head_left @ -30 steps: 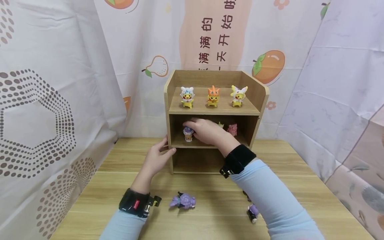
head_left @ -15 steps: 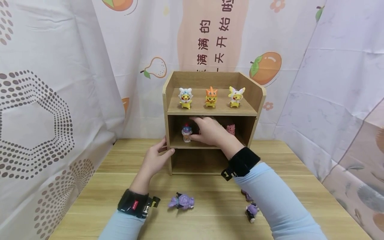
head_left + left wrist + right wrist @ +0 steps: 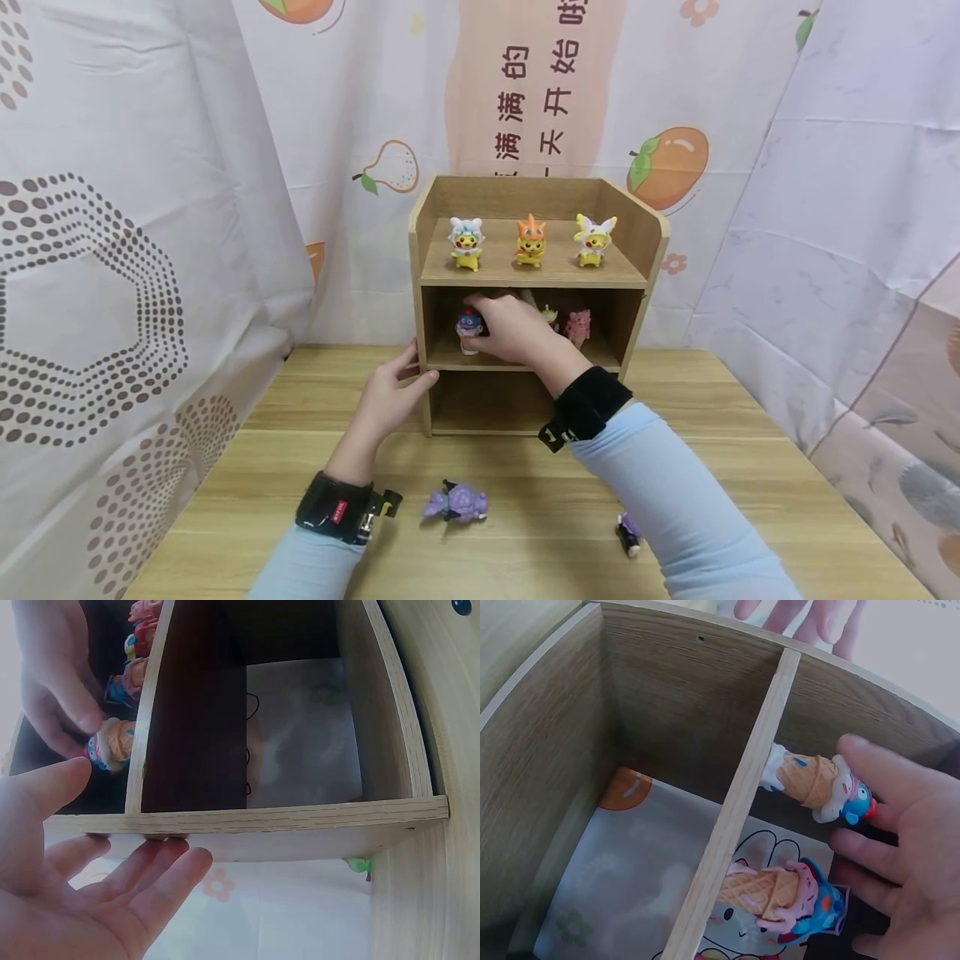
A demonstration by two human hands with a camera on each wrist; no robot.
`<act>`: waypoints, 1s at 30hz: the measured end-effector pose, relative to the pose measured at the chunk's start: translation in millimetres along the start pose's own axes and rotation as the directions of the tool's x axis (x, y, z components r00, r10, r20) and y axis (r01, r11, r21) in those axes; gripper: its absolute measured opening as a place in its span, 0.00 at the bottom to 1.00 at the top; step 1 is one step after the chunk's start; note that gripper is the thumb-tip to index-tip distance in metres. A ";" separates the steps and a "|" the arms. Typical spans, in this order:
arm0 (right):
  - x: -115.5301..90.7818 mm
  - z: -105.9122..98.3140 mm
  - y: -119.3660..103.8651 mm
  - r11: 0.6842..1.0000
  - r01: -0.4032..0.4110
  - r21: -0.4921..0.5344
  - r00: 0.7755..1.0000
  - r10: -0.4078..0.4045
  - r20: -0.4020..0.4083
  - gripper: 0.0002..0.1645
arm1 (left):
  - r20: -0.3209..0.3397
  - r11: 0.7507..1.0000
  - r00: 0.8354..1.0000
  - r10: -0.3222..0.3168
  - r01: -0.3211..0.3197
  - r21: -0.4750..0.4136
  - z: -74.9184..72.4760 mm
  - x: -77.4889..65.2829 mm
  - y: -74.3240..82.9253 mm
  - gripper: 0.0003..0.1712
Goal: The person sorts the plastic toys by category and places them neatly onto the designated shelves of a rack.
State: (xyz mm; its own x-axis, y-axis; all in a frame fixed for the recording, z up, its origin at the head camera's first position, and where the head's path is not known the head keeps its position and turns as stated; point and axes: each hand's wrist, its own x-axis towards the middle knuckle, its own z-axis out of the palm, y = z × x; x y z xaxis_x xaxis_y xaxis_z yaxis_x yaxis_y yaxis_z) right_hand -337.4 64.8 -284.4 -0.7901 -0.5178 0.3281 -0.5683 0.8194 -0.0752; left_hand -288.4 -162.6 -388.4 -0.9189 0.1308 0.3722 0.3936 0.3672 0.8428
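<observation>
A small ice-cream-cone figurine (image 3: 468, 323) with a blue head and red top stands at the left of the wooden shelf's (image 3: 534, 282) middle level. My right hand (image 3: 517, 329) pinches its head between thumb and fingers, as the right wrist view also shows around the blue-headed figurine (image 3: 814, 782). Beside it stands another cone figurine (image 3: 772, 894), pink and blue, hidden behind my hand in the head view. My left hand (image 3: 392, 392) rests its straight fingers against the shelf's left side panel (image 3: 247, 819), its thumb held apart near the front edge.
Three yellow figurines, the middle one (image 3: 530, 242) orange-hooded, stand on the top level. A green figurine (image 3: 550, 316) and a pink one (image 3: 578, 327) stand right on the middle level. On the table lie a purple figurine (image 3: 459, 503) and a purple-and-black one (image 3: 629, 533).
My right hand drew back slightly from the blue-headed figurine with fingers spread, then came left and closed on its head again. My left hand stayed at the side panel.
</observation>
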 end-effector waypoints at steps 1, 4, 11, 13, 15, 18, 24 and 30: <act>0.8 0.9 -0.5 1.000 0.001 0.000 1.000 -0.001 0.007 0.37 | -0.001 1.000 1.000 -0.002 0.002 0.000 0.0 0.1 -0.2 0.38; 2.7 2.8 -0.8 1.000 -0.002 -0.011 1.000 0.002 0.025 0.35 | -0.001 1.000 1.000 -0.004 0.004 0.002 0.4 0.6 -0.6 0.38; 5.6 6.0 -1.2 1.000 -0.008 -0.023 0.999 0.009 0.031 0.30 | -0.008 1.000 1.000 -0.004 0.004 -0.009 0.9 1.1 -0.2 0.38; 6.1 6.4 -1.9 1.000 -0.009 -0.022 0.999 0.010 0.032 0.30 | -0.009 1.000 1.000 0.000 0.000 -0.007 1.1 1.3 -0.4 0.38; 6.5 6.9 -2.5 1.000 -0.010 -0.018 0.999 0.011 0.032 0.30 | -0.010 1.000 1.000 0.002 -0.002 -0.005 1.1 1.4 -1.0 0.38; 6.7 7.0 -3.0 1.000 -0.012 -0.008 0.999 0.012 0.030 0.31 | -0.010 1.000 1.000 -0.002 0.002 -0.005 1.3 1.2 -0.5 0.38; 6.8 9.3 -1.9 1.000 -0.004 -0.001 1.000 0.004 0.013 0.31 | -0.004 1.000 1.000 0.010 -0.010 -0.016 0.9 1.1 -0.7 0.38; 6.0 11.3 -0.9 1.000 0.010 -0.006 1.000 -0.010 -0.008 0.30 | -0.006 1.000 1.000 0.014 -0.014 -0.002 0.9 0.8 -1.0 0.39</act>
State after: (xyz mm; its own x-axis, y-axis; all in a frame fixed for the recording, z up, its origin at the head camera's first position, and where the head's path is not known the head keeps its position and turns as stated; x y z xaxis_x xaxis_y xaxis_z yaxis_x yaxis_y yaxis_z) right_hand -344.3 58.2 -292.9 -0.7826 -0.5240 0.3361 -0.5746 0.8158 -0.0661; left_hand -289.6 -162.0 -389.3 -0.9133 0.1308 0.3858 0.4062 0.3635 0.8384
